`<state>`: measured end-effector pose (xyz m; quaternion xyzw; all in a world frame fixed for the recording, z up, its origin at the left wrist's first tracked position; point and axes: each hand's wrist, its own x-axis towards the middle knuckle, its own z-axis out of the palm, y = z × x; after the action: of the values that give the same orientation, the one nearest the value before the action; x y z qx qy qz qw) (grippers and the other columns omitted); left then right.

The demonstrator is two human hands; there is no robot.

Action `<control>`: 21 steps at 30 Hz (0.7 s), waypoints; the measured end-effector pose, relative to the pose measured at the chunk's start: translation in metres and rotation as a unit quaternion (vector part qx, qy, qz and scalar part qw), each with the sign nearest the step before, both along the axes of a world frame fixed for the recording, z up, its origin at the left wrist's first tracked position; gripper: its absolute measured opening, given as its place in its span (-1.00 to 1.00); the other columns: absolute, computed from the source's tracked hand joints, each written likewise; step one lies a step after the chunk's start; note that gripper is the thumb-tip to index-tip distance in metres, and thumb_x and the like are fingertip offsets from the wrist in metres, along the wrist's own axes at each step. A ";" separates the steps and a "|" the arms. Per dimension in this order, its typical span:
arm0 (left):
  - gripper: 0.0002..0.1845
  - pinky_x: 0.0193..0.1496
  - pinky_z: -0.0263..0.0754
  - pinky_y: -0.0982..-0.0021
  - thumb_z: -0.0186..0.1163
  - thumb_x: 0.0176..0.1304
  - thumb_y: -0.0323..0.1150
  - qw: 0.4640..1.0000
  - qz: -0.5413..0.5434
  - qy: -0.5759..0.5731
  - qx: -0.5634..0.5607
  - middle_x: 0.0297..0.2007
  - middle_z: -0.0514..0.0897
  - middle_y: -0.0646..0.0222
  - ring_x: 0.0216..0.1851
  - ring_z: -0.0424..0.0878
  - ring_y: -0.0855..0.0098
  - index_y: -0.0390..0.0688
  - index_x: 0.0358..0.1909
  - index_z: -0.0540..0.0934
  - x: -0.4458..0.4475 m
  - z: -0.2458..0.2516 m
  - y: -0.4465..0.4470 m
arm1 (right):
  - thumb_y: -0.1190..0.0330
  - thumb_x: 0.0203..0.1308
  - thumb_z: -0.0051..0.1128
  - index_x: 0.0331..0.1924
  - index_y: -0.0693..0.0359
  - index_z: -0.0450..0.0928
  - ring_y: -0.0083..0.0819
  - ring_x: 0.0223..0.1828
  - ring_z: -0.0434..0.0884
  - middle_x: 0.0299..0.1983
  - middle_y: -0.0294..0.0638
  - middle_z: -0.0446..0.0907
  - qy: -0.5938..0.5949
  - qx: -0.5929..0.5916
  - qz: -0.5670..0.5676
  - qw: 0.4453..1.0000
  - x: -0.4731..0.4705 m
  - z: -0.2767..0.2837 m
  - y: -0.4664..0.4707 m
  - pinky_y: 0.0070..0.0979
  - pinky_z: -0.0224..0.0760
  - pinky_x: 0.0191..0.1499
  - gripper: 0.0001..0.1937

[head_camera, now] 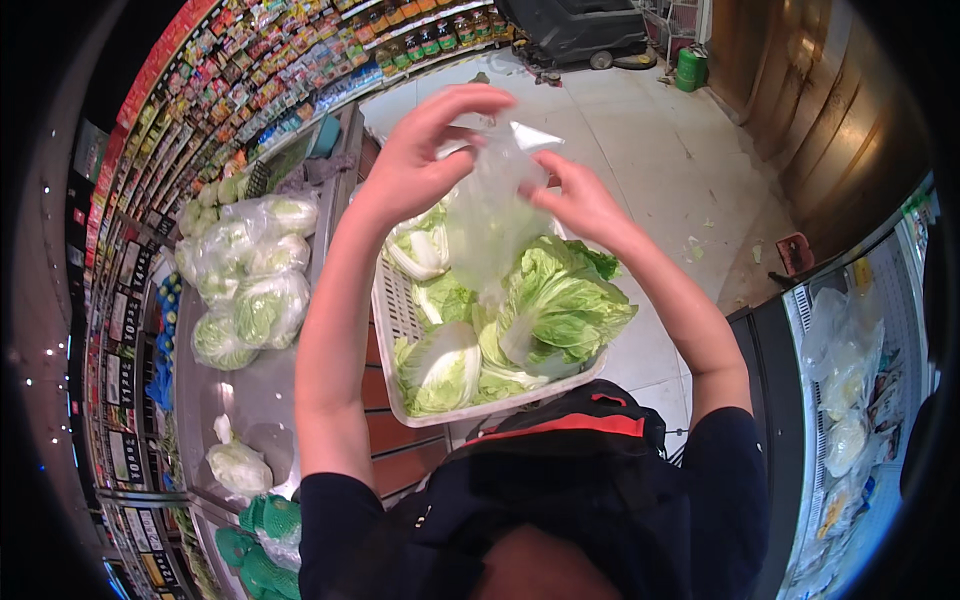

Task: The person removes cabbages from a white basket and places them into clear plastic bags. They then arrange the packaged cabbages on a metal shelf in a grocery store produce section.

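A clear plastic bag (491,210), blurred by motion, hangs upright over a white plastic crate (388,304) of Chinese cabbages. My left hand (427,154) is at the bag's upper left, its fingers curved and spread from the thumb. Blur hides whether those fingers grip the film. On the bag's right side, my right hand (574,195) pinches the film between thumb and fingers. Below it, a leafy cabbage (574,300) leans over the crate's right side. Another cabbage (442,367) lies at the near left corner, and a pale-stemmed one (420,247) at the far left.
Left of the crate, a metal display counter (259,390) holds bagged cabbages (255,277), a loose cabbage (238,465) and green-netted produce (266,547). Stocked shelves (270,82) stand beyond. A chilled case (847,420) is on the right. A floor-cleaning machine (577,34) stands at the back.
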<state>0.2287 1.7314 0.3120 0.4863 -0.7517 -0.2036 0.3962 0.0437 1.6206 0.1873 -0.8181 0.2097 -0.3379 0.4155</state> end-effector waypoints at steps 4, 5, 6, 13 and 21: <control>-0.36 0.06 0.41 0.37 0.38 -0.04 -0.39 0.924 0.352 0.014 -0.151 0.06 0.47 0.30 0.08 0.45 0.38 -0.15 0.15 0.39 0.003 -0.006 0.025 | 0.37 0.30 0.00 -0.07 0.28 0.54 -0.64 -0.30 0.50 -0.32 -0.34 0.59 -0.162 0.122 0.017 0.979 0.030 0.003 -0.029 -0.64 0.38 -0.22 -0.78; -0.34 0.00 0.40 0.37 0.45 -0.08 -0.31 0.911 0.398 0.043 -0.100 -0.01 0.46 0.34 0.00 0.45 0.40 -0.17 0.09 0.39 -0.001 -0.016 0.035 | 0.39 0.32 -0.04 -0.11 0.28 0.56 -0.69 -0.34 0.48 -0.36 -0.38 0.59 -0.212 0.111 0.010 0.971 0.035 0.009 -0.029 -0.67 0.37 -0.26 -0.80; -0.34 -0.02 0.41 0.36 0.46 -0.10 -0.31 0.915 0.383 -0.005 -0.124 -0.06 0.46 0.33 -0.04 0.46 0.39 -0.17 0.07 0.39 -0.007 -0.030 0.046 | 0.39 0.33 -0.05 -0.10 0.27 0.54 -0.69 -0.33 0.49 -0.35 -0.39 0.58 -0.205 0.144 0.028 0.968 0.039 0.016 -0.026 -0.67 0.37 -0.26 -0.81; -0.41 -0.07 0.44 0.27 0.41 -0.10 -0.35 0.810 0.538 -0.193 -0.131 -0.16 0.50 0.21 -0.13 0.49 0.23 -0.11 0.03 0.41 0.046 -0.103 0.057 | 0.43 0.34 -0.09 -0.07 0.20 0.45 -0.72 -0.31 0.49 -0.27 -0.41 0.54 -0.314 0.293 0.069 0.900 0.043 0.056 -0.018 -0.69 0.37 -0.25 -0.85; -0.49 -0.12 0.52 0.29 0.38 0.09 -0.10 0.943 0.324 -0.033 0.067 -0.22 0.69 0.20 -0.24 0.64 0.32 -0.23 -0.01 0.58 0.038 -0.194 0.029 | 0.35 0.33 -0.11 0.02 0.15 0.38 -0.74 -0.23 0.45 -0.23 -0.44 0.47 -0.263 0.256 0.085 0.926 0.030 0.013 -0.028 -0.73 0.29 -0.18 -0.77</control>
<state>0.2663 1.7601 0.1179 0.7354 -0.5509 -0.0983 0.3821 0.0732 1.5925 0.2006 -0.5806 0.1020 -0.4388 0.6782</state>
